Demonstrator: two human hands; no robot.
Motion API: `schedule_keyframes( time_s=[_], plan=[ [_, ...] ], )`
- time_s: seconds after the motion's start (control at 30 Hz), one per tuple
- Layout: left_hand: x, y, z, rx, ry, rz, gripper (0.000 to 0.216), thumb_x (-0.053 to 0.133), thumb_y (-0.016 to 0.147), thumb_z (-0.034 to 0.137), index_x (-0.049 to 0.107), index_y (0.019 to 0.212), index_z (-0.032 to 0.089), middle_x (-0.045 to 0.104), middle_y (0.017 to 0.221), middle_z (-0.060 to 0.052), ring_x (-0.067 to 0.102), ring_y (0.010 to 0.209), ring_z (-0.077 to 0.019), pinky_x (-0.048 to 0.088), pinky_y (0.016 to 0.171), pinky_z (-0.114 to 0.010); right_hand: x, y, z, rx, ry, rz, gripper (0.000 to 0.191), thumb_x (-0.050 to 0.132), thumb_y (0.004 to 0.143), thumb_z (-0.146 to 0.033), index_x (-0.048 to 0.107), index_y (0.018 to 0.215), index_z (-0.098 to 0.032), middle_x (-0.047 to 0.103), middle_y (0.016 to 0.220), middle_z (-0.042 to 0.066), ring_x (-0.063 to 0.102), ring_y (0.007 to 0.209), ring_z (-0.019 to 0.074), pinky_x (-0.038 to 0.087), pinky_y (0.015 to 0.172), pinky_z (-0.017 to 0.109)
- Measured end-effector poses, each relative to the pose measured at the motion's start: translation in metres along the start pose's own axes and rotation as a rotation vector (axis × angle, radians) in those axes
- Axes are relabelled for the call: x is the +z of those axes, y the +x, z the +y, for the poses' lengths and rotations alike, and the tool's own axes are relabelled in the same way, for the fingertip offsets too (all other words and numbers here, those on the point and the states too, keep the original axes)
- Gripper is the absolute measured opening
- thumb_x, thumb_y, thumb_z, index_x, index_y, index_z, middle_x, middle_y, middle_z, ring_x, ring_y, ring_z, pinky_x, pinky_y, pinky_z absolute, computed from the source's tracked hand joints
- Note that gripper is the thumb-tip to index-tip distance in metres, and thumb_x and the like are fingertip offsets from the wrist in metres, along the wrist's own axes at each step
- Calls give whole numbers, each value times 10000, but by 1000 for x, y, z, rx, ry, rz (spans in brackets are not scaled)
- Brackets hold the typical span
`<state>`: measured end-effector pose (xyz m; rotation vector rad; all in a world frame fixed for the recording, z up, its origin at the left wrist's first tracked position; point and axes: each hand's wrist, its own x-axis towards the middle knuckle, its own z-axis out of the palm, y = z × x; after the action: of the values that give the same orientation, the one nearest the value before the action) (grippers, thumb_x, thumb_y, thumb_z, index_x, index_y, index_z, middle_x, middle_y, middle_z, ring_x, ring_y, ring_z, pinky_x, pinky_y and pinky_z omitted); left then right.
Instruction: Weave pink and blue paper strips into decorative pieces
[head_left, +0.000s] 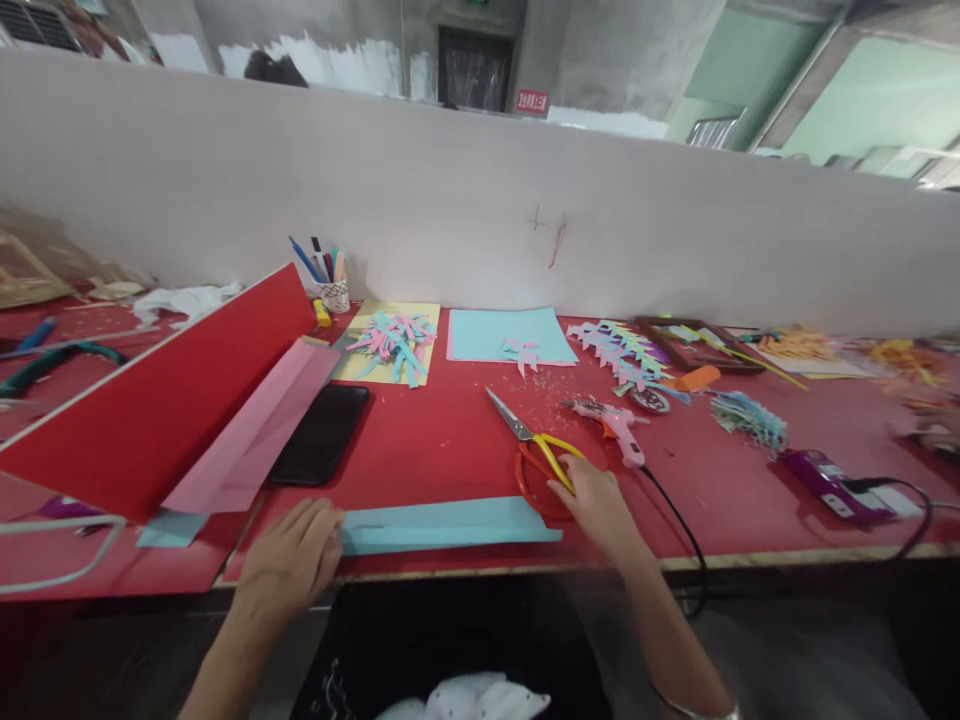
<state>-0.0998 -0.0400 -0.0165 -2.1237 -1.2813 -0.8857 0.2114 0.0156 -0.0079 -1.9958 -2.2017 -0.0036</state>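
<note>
Scissors (pixel 531 434) sit pinched in the right hand (pixel 591 492); the left hand (pixel 296 548) grips blue paper (pixel 450 527). Phone (pixel 322 436) and glue gun (pixel 619 430) lie just beyond on the surface (pixel 435 440).

Bare left hand (pixel 292 555), bare right hand (pixel 592 497), silvery band (pixel 682 710) on the right forearm (pixel 667 630)! And down below, black cloth (pixel 450 625) with pale squiggles (pixel 331 688), plus white dotted fabric (pixel 480 697).

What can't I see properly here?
Head view: left end of the blue strip, covered by the left hand.
Head view: part of the scissors, hidden by the right hand.
Head view: lower ends of the pens, inside the cup.
Head view: the purple box, its markings too small to read.
</note>
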Motion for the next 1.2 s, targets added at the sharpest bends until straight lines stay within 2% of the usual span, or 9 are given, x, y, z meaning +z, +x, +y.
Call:
schedule_keyframes(
  time_s=[0.13, 0.23, 0.37, 0.43, 0.6, 0.8, 1.0, 1.1, 1.2],
  plan=[
    [2, -3, 11, 36, -16, 11, 153, 345, 787, 223, 477, 711, 204, 581, 562, 5, 562, 544, -136, 440, 542, -233, -19, 5, -14, 130, 80, -218, 157, 474, 717, -241, 557, 826, -164, 625, 752, 55, 580, 717, 191, 333, 564, 248],
    [5, -9, 16, 45, -35, -10, 125, 395, 754, 261, 495, 790, 196, 626, 639, -14, 597, 616, -159, 460, 575, -255, -25, 8, -19, 140, 146, -244, 130, 471, 708, -271, 536, 767, -175, 591, 659, 16, 549, 628, 153, 289, 511, 223],
    [12, -15, 15, 27, -126, -105, 126, 445, 698, 206, 504, 809, 202, 629, 666, -6, 596, 622, -151, 468, 563, -243, -30, 23, -27, 56, 259, -234, 184, 475, 716, -309, 528, 818, -164, 580, 657, 2, 532, 603, 130, 297, 512, 213],
    [15, -17, 16, 6, -171, -165, 153, 458, 671, 178, 515, 809, 209, 626, 679, -2, 592, 628, -150, 471, 565, -244, -33, 41, -35, 11, 271, -223, 217, 473, 721, -320, 530, 861, -164, 590, 676, 4, 540, 611, 130, 301, 508, 211],
    [21, -17, 23, -94, -216, -308, 245, 451, 628, 119, 549, 826, 223, 620, 731, -8, 587, 693, -162, 481, 638, -272, -27, 106, -61, -92, 43, -182, 197, 475, 718, -299, 555, 837, -165, 634, 801, 60, 586, 731, 189, 322, 533, 234],
    [22, -23, 25, -77, -188, -244, 227, 452, 700, 170, 549, 897, 228, 618, 804, -23, 587, 743, -165, 485, 647, -272, -1, 158, -77, -119, 19, -173, 241, 482, 736, -237, 536, 962, -171, 623, 972, 94, 583, 887, 224, 383, 615, 250],
    [23, -20, 26, -53, -118, -282, 240, 398, 754, 170, 583, 889, 240, 626, 797, -22, 583, 738, -151, 469, 666, -262, 4, 161, -78, -127, 25, -174, 321, 472, 773, -252, 490, 1077, -152, 574, 1074, 123, 560, 952, 235, 413, 674, 274],
    [23, -11, 28, -15, -78, -277, 266, 373, 764, 129, 598, 854, 239, 632, 770, -14, 583, 710, -141, 451, 647, -251, -14, 146, -75, -196, 36, -173, 312, 481, 778, -241, 499, 1077, -152, 528, 1142, 127, 530, 998, 222, 402, 722, 267],
    [23, -2, 29, 12, -29, -270, 312, 355, 749, 74, 604, 844, 234, 641, 755, -8, 582, 684, -134, 435, 621, -241, -37, 112, -70, -339, 88, -202, 271, 470, 799, -284, 532, 1037, -172, 553, 1103, 85, 525, 976, 185, 392, 755, 255]
  ],
)
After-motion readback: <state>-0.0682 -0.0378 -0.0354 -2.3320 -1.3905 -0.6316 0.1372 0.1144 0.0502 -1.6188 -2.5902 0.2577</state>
